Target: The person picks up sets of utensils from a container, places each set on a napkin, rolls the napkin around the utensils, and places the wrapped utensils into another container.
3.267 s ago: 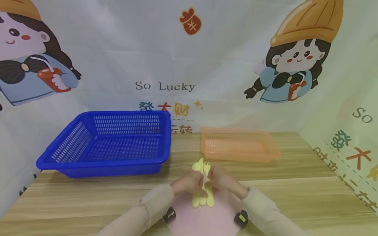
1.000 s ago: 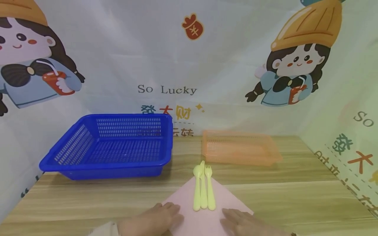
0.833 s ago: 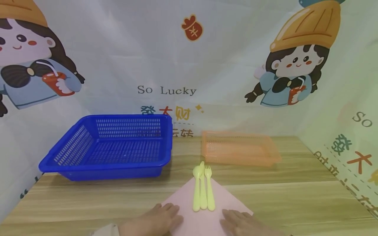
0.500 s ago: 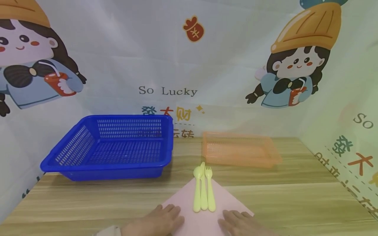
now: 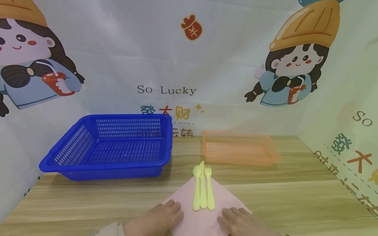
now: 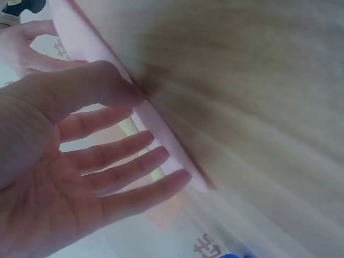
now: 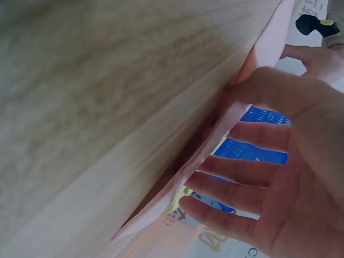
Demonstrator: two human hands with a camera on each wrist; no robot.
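A pink napkin-like sheet (image 5: 200, 224) lies on the table with one corner pointing away from me. On it, side by side, are a pale yellow spoon (image 5: 197, 188), knife (image 5: 203, 191) and fork (image 5: 210, 188), handles toward me and heads reaching past the far corner. My left hand (image 5: 159, 218) rests on the sheet's left edge, fingers extended and slightly spread, thumb at the edge in the left wrist view. My right hand (image 5: 243, 223) rests on the right edge likewise; in the right wrist view the sheet's rim (image 7: 185, 172) curves up off the table beside the fingers.
A large blue slotted basket (image 5: 109, 170) stands at the back left. The shallower orange basket (image 5: 240, 160) is at the back right, just beyond the cutlery heads. A printed cloth backdrop (image 5: 230, 55) rises behind the wooden table (image 5: 292, 200).
Both hands were over the cutlery at first, fingers curled at the handles; they have since drawn back and apart to the sheet's two sides. In the last second they barely shift.
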